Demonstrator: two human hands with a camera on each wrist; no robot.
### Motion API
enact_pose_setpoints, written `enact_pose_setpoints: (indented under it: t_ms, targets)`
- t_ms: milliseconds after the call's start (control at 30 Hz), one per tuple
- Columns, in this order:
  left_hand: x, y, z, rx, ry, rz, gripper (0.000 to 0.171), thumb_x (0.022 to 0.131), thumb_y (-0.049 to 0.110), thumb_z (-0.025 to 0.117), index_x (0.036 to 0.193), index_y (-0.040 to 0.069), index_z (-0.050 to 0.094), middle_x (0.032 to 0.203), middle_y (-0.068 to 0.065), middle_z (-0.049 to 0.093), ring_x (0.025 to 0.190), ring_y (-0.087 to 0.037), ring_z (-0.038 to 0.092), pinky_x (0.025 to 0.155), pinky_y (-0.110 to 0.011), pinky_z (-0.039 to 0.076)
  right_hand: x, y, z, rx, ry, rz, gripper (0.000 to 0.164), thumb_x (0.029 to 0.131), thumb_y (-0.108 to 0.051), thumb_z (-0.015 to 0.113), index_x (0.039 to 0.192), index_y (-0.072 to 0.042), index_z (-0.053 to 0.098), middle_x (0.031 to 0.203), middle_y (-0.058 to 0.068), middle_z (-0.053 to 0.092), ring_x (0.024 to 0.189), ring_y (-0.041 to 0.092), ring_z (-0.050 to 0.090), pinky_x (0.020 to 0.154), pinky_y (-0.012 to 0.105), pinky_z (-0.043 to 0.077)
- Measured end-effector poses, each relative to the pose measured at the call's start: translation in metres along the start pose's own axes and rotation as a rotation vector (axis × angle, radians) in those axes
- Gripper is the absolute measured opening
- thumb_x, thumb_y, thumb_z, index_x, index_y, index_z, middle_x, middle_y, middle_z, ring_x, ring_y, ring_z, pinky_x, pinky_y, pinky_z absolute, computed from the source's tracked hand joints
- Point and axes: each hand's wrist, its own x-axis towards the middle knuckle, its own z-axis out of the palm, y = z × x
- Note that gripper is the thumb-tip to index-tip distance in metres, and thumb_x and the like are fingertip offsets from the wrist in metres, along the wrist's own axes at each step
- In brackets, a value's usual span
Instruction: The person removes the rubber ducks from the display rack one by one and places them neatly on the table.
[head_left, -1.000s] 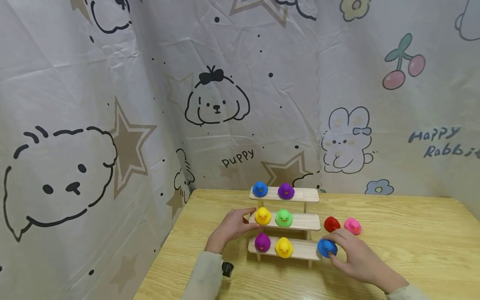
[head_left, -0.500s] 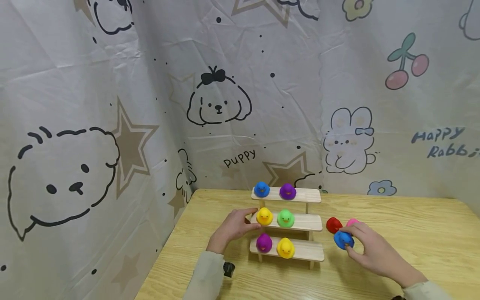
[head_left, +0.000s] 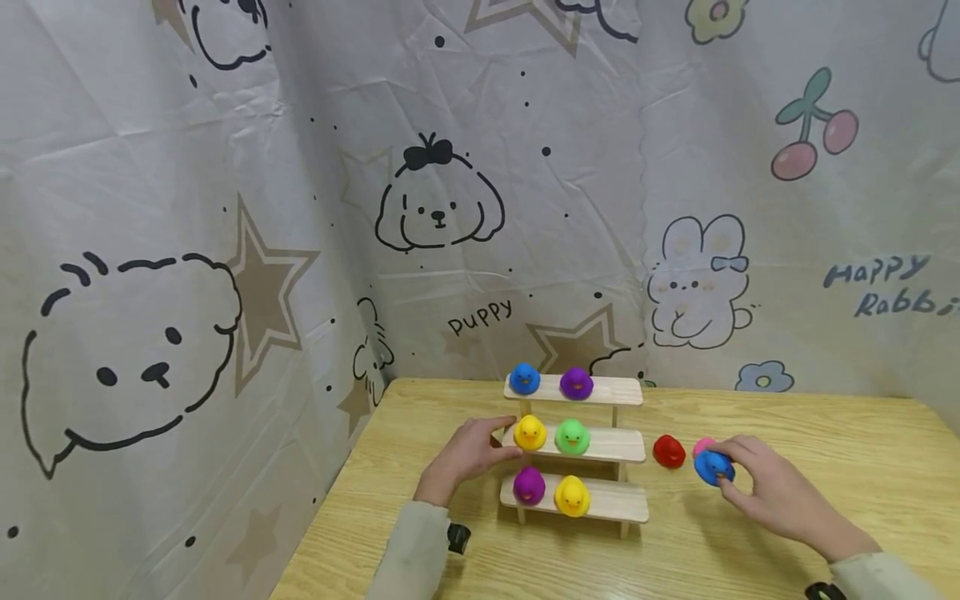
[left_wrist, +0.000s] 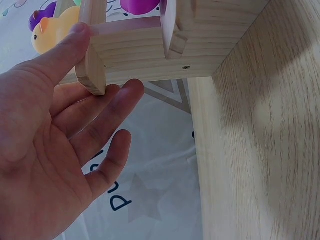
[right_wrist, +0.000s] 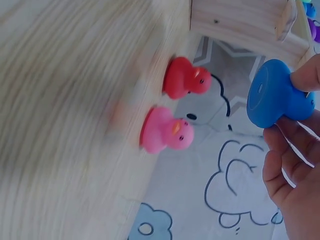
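Observation:
My right hand (head_left: 780,496) pinches a blue rubber duck (head_left: 708,468) between thumb and fingers, right of a three-tier wooden display shelf (head_left: 611,447). In the right wrist view the flat underside of that blue duck (right_wrist: 261,95) shows, held off the table. My left hand (head_left: 463,457) grips the left end of the shelf's middle tier; the left wrist view has the thumb on the board edge (left_wrist: 91,72) and fingers behind it. Beyond the held duck, a pink duck (right_wrist: 162,131) and a red duck (right_wrist: 182,78) sit on the table.
The top tier bears a second blue duck (head_left: 524,379) and a purple duck (head_left: 577,384). On the middle tier are yellow (head_left: 530,433) and green (head_left: 572,437) ducks. Another purple duck (head_left: 528,487) and yellow duck (head_left: 572,497) stand on the bottom tier. A printed curtain (head_left: 585,250) hangs behind the table.
My right hand has carried the blue duck rightward from the bottom tier's right end to in front of the pink duck. The left hand stays on the shelf.

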Motion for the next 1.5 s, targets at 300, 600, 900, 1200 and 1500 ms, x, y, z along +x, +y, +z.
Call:
enact_pose_setpoints:
  t_ms: [300,600,900,1200,1500]
  targets:
    - [-0.001,0.0,-0.001,-0.003,0.007,0.018,0.059,0.086,0.043,0.066,0.137,0.014,0.052,0.125,-0.007,0.06,0.088,-0.014,0.061,0.075,-0.029,0.051,0.0,0.018,-0.005,-0.003,-0.016,0.038,0.038,0.07,-0.004,0.077,0.106,-0.001,0.065,0.096,0.002,0.061,0.086,0.024,0.058,0.073,0.048,0.051]
    - [-0.001,0.001,-0.002,0.01,0.005,0.016,0.06,0.086,0.044,0.066,0.137,0.015,0.052,0.123,-0.006,0.061,0.086,-0.012,0.06,0.075,-0.028,0.05,-0.002,0.036,-0.006,0.026,-0.087,0.136,0.04,0.077,-0.006,0.071,0.114,0.004,0.06,0.1,0.011,0.061,0.087,0.029,0.058,0.075,0.054,0.049]
    - [-0.001,0.001,-0.001,0.0,-0.001,0.015,0.06,0.086,0.044,0.066,0.137,0.014,0.052,0.124,-0.007,0.06,0.088,-0.014,0.061,0.076,-0.029,0.051,-0.006,0.052,-0.003,0.005,-0.06,0.108,0.041,0.076,-0.002,0.072,0.113,0.005,0.059,0.1,0.016,0.062,0.086,0.03,0.058,0.074,0.053,0.049]
    - [-0.001,0.001,-0.002,0.004,0.004,0.013,0.059,0.086,0.044,0.066,0.137,0.015,0.053,0.124,-0.007,0.061,0.086,-0.012,0.06,0.075,-0.028,0.05,-0.01,0.064,-0.002,-0.005,-0.079,0.117,0.041,0.075,-0.001,0.073,0.113,0.007,0.059,0.099,0.018,0.061,0.086,0.034,0.059,0.074,0.055,0.048]
    - [-0.001,0.002,-0.002,0.006,0.003,0.002,0.059,0.086,0.044,0.066,0.136,0.016,0.053,0.123,-0.006,0.061,0.086,-0.012,0.059,0.074,-0.027,0.05,-0.012,0.077,0.0,-0.016,-0.11,0.134,0.041,0.075,-0.002,0.073,0.112,0.009,0.06,0.099,0.02,0.061,0.087,0.037,0.059,0.076,0.056,0.047]
